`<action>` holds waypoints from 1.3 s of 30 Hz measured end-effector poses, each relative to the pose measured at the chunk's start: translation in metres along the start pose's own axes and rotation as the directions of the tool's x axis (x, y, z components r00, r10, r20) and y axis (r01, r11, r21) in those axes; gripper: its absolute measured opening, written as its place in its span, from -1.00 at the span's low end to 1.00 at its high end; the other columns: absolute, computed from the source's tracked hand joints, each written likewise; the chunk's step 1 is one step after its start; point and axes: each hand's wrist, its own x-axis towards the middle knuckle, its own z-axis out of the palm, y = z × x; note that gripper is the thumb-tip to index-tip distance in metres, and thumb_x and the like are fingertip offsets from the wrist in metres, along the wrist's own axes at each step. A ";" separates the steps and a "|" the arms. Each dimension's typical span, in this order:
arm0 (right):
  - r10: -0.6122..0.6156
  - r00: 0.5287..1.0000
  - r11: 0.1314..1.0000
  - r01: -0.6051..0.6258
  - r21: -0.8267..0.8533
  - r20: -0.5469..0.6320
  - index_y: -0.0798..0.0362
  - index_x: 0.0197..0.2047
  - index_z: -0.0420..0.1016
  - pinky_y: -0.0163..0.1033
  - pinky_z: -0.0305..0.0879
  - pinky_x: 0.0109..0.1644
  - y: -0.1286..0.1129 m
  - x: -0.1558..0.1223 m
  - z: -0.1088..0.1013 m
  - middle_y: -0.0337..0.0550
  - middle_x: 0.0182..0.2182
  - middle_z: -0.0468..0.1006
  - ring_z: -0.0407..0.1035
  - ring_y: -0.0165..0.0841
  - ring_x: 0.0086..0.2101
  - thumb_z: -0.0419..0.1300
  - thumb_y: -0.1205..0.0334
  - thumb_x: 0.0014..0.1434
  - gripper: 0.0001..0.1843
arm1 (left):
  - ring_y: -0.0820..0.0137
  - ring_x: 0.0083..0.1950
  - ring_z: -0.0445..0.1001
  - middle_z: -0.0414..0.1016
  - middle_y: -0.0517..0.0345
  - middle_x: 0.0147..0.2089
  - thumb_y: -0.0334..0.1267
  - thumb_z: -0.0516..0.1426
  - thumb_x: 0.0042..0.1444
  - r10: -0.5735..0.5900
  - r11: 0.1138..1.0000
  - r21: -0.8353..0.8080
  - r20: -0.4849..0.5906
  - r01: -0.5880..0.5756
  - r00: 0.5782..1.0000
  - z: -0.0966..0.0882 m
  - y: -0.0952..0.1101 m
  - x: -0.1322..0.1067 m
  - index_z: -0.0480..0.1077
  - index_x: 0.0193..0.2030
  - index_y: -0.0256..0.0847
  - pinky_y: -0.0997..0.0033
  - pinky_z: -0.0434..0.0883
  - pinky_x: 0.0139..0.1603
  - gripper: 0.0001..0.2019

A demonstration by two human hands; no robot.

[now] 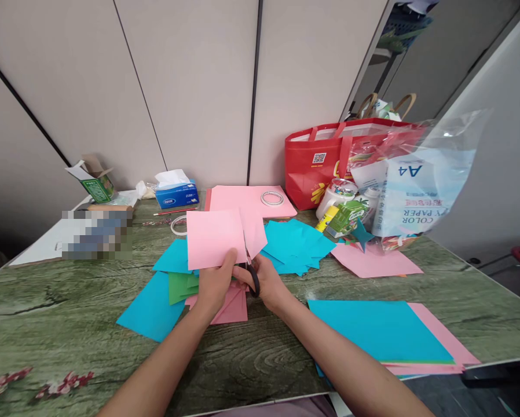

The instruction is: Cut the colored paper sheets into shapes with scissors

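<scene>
A sheet of pink paper (214, 237) is raised above the table, pinched at its lower edge by my left hand (216, 281). My right hand (264, 281) grips a pair of scissors (253, 281) with black handles. The blades lie in a cut running up the sheet, and a pink flap (253, 229) bends off to the right of it. Beneath my hands lie green paper pieces (182, 286), blue sheets (156, 310) and pink pieces (234, 307). Just right of my right hand spreads a pile of blue paper pieces (297, 246).
A blue-and-pink paper stack (377, 330) lies at the front right. Behind stand a red bag (306, 179), a clear A4 paper bag (420, 191), a glue stick (327, 219) and a tissue box (177, 196). A tape roll (272, 198) rests on pink sheets (229, 200).
</scene>
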 end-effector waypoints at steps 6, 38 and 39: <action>0.013 1.000 1.000 -0.013 -0.006 -0.012 0.08 -0.34 0.27 -0.37 0.14 -0.59 -0.003 -0.001 0.001 -0.38 -0.67 0.33 0.20 -0.49 -0.66 0.36 0.11 -0.25 -0.56 | 0.35 -0.37 0.44 0.51 0.06 -0.39 -0.20 0.16 -0.14 0.021 1.000 0.020 -0.010 -0.020 1.000 -0.001 0.001 0.000 0.40 -0.37 -0.27 0.39 0.39 -0.35 -0.80; 0.088 0.991 0.996 -0.086 -0.018 0.101 0.10 -0.29 0.34 -0.38 0.16 -0.59 -0.006 -0.002 -0.002 -0.37 -0.71 0.38 0.22 -0.49 -0.69 0.34 0.04 -0.22 -0.55 | 0.49 -0.61 0.26 0.34 0.23 -0.60 -0.11 0.18 -0.15 0.052 0.997 -0.045 -0.059 -0.054 0.997 -0.004 0.003 0.003 0.34 -0.54 -0.27 0.49 0.25 -0.62 -0.76; 0.106 0.985 0.994 -0.102 -0.030 0.135 0.10 -0.24 0.34 -0.37 0.17 -0.59 -0.008 -0.002 -0.002 -0.37 -0.70 0.39 0.23 -0.49 -0.68 0.34 0.04 -0.22 -0.51 | 0.51 -0.61 0.24 0.31 0.25 -0.62 -0.09 0.18 -0.14 0.091 0.994 -0.045 -0.103 -0.096 0.991 -0.005 0.004 0.005 0.33 -0.57 -0.28 0.51 0.22 -0.62 -0.73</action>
